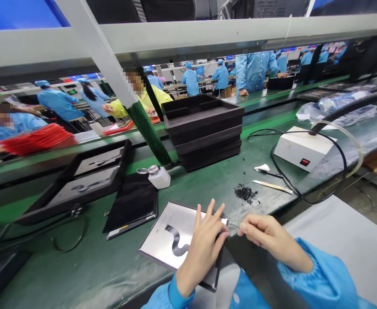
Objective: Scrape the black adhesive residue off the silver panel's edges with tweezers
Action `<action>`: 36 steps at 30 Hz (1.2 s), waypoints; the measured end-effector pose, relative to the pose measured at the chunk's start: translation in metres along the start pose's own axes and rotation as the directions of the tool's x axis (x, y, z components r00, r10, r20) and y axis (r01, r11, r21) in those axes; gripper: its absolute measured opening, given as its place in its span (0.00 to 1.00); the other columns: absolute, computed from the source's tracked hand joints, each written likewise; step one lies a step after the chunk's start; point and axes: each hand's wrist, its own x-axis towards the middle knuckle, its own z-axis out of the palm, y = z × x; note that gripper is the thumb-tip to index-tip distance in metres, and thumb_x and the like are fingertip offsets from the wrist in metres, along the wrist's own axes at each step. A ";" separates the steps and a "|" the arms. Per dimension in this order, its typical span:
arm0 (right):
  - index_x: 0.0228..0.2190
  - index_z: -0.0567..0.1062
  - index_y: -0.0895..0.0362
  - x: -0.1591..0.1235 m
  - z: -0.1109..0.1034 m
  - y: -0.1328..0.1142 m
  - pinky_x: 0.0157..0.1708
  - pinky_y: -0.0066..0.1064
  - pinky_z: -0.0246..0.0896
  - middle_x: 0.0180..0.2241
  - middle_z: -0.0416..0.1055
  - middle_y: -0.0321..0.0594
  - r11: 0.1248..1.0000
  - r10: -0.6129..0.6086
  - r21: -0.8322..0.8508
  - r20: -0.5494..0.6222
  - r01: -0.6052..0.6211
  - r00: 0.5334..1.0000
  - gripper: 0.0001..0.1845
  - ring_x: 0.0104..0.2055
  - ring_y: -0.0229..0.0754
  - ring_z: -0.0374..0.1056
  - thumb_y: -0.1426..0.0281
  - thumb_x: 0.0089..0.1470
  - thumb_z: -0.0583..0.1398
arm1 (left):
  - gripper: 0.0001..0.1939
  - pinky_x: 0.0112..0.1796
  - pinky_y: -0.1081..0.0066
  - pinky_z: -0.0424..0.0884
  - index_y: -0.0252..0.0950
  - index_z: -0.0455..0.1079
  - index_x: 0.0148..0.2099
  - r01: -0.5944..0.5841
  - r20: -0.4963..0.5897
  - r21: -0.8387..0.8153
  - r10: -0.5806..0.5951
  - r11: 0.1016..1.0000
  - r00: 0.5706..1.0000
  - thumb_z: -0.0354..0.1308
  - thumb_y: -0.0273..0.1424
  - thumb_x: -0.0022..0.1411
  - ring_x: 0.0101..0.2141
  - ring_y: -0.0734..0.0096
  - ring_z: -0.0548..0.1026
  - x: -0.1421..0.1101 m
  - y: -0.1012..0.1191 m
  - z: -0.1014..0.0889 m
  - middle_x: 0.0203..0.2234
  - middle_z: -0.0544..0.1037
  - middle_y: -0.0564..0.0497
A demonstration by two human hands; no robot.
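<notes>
A flat display panel (159,229) with a silver back and a dark S-shaped flex cable (175,242) lies tilted at the bench's front edge, its near corner jutting past it. My left hand (204,240) rests on the panel, three fingers stretched and spread, thumb and forefinger bent near its right corner. Just right of that corner, my right hand (265,234) is closed in a pinch. A faint thin line shows at its fingertips; what it is I cannot make out. Black scraps (246,193) lie in a small pile beyond my hands.
A white-handled blade tool (273,187) lies near a white box (304,150) with a red switch and black hose. Behind the panel stand a dispenser bottle (160,177), a dark panel (132,206) and stacked black trays (204,133). Co-workers sit across the bench.
</notes>
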 end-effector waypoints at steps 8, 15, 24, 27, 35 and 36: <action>0.28 0.67 0.54 -0.007 0.034 0.062 0.25 0.28 0.52 0.22 0.61 0.30 0.995 0.002 -0.102 -0.210 -0.024 0.978 0.19 0.24 0.37 0.57 0.52 0.60 0.56 | 0.10 0.60 0.32 0.45 0.37 0.63 0.37 0.023 -0.016 0.000 -0.023 1.000 1.000 0.45 0.22 0.70 0.69 0.49 0.42 -0.019 0.003 -0.003 0.67 0.57 0.41; 0.23 0.64 0.54 -0.030 0.059 0.075 0.28 0.30 0.52 0.22 0.61 0.31 0.984 -0.037 -0.177 -0.109 0.017 0.993 0.22 0.25 0.38 0.59 0.55 0.65 0.51 | 0.08 0.61 0.33 0.46 0.37 0.65 0.37 0.060 0.136 -0.103 -0.046 0.993 0.990 0.48 0.24 0.70 0.69 0.50 0.43 0.000 -0.007 -0.003 0.67 0.58 0.42; 0.28 0.65 0.53 -0.019 0.081 0.107 0.20 0.28 0.36 0.17 0.50 0.24 0.926 0.158 0.366 -0.151 -0.094 0.976 0.28 0.19 0.34 0.42 0.40 0.52 0.57 | 0.13 0.60 0.30 0.46 0.36 0.65 0.37 -0.085 0.157 0.039 0.078 0.996 0.984 0.43 0.19 0.69 0.69 0.48 0.37 -0.019 -0.002 -0.008 0.68 0.55 0.41; 0.26 0.66 0.54 -0.025 0.079 0.099 0.23 0.29 0.42 0.21 0.56 0.29 0.968 0.114 0.242 -0.168 -0.071 0.979 0.26 0.22 0.35 0.47 0.44 0.57 0.55 | 0.12 0.61 0.32 0.45 0.36 0.65 0.37 -0.149 0.215 0.043 0.136 0.988 0.967 0.44 0.18 0.68 0.69 0.48 0.38 -0.002 0.007 -0.010 0.67 0.56 0.40; 0.27 0.68 0.54 -0.022 0.082 0.106 0.24 0.29 0.45 0.20 0.52 0.28 0.968 0.091 0.248 -0.236 -0.030 0.968 0.27 0.23 0.36 0.48 0.42 0.55 0.56 | 0.11 0.59 0.29 0.48 0.35 0.64 0.37 -0.063 0.190 0.089 0.045 0.994 0.981 0.44 0.21 0.71 0.69 0.44 0.38 -0.004 -0.013 -0.006 0.67 0.56 0.36; 0.27 0.67 0.54 -0.020 0.084 0.108 0.24 0.28 0.45 0.20 0.52 0.27 0.959 0.100 0.281 -0.238 -0.030 0.966 0.28 0.23 0.36 0.48 0.41 0.53 0.58 | 0.12 0.58 0.28 0.49 0.35 0.63 0.36 -0.071 0.165 0.106 0.053 0.992 0.985 0.43 0.20 0.70 0.69 0.43 0.37 -0.010 -0.012 -0.006 0.67 0.56 0.35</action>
